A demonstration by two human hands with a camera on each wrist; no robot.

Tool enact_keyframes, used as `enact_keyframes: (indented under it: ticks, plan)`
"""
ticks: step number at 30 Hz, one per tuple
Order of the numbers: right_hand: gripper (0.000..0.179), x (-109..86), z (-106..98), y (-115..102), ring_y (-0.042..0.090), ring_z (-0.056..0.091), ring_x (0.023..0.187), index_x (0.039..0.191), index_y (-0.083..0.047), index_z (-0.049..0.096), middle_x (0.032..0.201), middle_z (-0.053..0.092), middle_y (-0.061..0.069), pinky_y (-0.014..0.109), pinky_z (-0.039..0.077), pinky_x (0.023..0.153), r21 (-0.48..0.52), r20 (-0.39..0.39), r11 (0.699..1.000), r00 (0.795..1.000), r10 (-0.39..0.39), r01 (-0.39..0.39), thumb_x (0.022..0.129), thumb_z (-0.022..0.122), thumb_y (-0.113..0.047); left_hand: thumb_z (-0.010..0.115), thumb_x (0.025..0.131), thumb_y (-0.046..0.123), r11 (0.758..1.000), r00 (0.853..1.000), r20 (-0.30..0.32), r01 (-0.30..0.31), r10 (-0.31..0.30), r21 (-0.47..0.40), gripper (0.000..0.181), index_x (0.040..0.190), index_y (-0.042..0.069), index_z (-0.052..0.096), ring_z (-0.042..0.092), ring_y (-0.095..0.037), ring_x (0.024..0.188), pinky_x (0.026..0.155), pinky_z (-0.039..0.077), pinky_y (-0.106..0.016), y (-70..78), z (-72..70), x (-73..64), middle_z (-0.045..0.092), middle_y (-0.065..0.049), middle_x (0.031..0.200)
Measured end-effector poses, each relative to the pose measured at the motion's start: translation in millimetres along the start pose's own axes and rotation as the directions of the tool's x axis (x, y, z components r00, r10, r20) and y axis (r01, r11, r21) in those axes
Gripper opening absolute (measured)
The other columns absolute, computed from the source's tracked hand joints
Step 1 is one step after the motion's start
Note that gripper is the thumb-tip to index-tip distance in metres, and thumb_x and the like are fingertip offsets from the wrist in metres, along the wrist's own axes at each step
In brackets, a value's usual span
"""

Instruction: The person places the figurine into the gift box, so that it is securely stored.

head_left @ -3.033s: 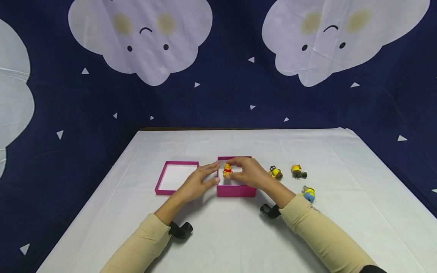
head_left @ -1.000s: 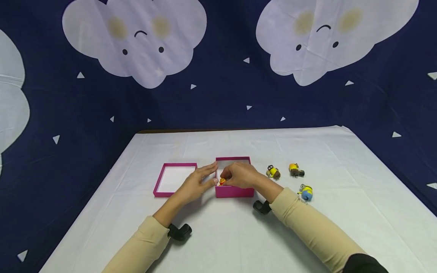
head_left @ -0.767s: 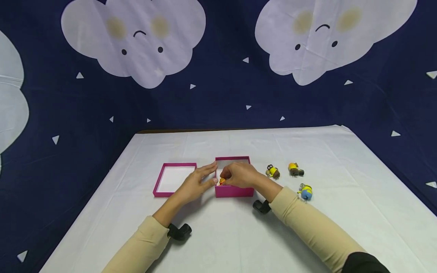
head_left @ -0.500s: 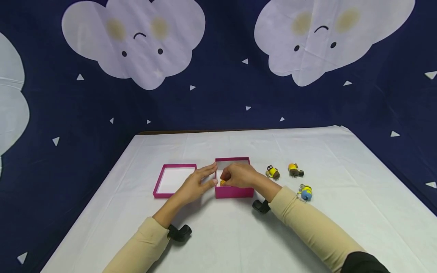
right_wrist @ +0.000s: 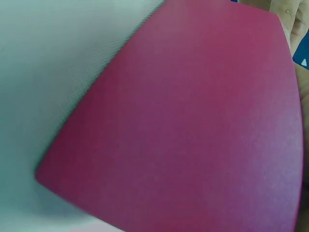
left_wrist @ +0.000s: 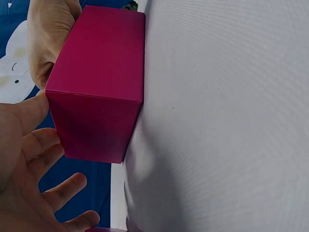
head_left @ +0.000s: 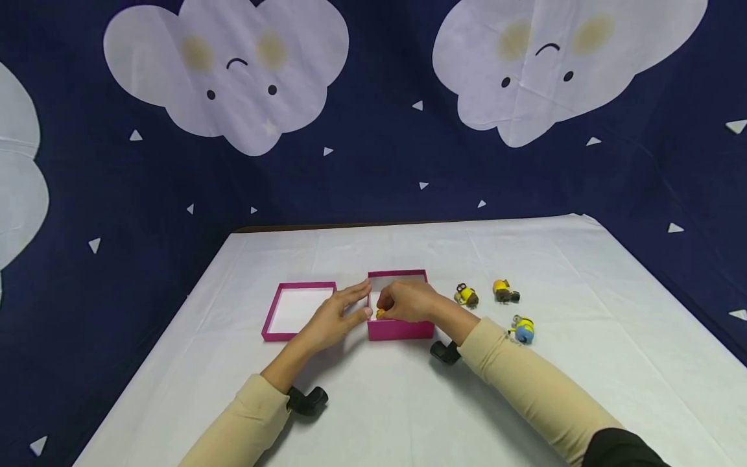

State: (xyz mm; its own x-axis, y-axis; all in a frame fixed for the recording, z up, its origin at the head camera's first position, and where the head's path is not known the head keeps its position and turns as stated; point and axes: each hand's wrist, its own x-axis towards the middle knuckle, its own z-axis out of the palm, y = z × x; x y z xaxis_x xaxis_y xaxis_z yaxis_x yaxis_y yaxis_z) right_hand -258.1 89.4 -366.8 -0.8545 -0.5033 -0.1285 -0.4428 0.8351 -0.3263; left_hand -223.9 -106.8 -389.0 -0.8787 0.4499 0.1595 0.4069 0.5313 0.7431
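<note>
Fingers point(head_left: 385, 296) of the right hand point(head_left: 413, 301) are curled down inside the pink box point(head_left: 400, 331), seemingly pinching a small orange-yellow figure point(head_left: 380, 313) at its near left corner. Those of the left hand point(head_left: 334, 316) are spread, their tips touching the box's left edge without wrapping round it. With so light a brace, the box could slide or turn on the white tabletop point(head_left: 373, 408) if the right wrist caught its right rim. Its front wall hides the figure's lower part, so whether it meets the floor of the box cannot be told; letting go too soon might topple it. On the right, a blue-and-yellow figure point(head_left: 524, 329) lies just beside the right sleeve point(head_left: 525, 376), and a careless sweep of that arm could knock it away. Left of the box, a shallow pink-rimmed lid point(head_left: 279, 337) lies near the left hand, where a drifting knuckle could nudge it. Farther off, two yellow-and-brown figures point(head_left: 467, 296) point(head_left: 505, 291) seem out of harm's way, before the dark blue backdrop point(head_left: 373, 181).
</note>
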Motion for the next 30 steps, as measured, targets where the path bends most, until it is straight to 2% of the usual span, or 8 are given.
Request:
enact_keyframes:
  ticks: [17,30]
  plan:
    - [0.026,0.2,-1.6,-1.1,0.009,0.064,0.094,0.106,-0.019,0.071,0.098,0.072,-0.007,0.033,0.051,0.089,0.012,0.024,1.0,1.0,-0.015,0.015,0.084,0.07,-0.032,0.061,0.092,0.027,1.0,1.0,-0.004,0.015,-0.015,0.006,0.054,0.14,0.009,0.044,0.027,-0.027,0.144,0.118,0.021,-0.052,-1.3,0.2,-1.7,0.036,0.005,0.152]
    - [0.019,-1.6,-2.7,2.4,0.004,0.065,0.09,0.101,-0.021,0.073,0.092,0.073,-0.011,0.03,0.051,0.086,0.048,0.022,0.996,0.997,-0.077,0.076,0.085,0.069,-0.029,0.061,0.092,0.025,1.0,1.0,-0.004,-0.012,0.012,0.003,0.054,0.139,0.005,0.044,0.028,-0.028,0.144,0.117,0.021,-0.052,-0.1,0.3,0.3,0.037,-0.001,0.152]
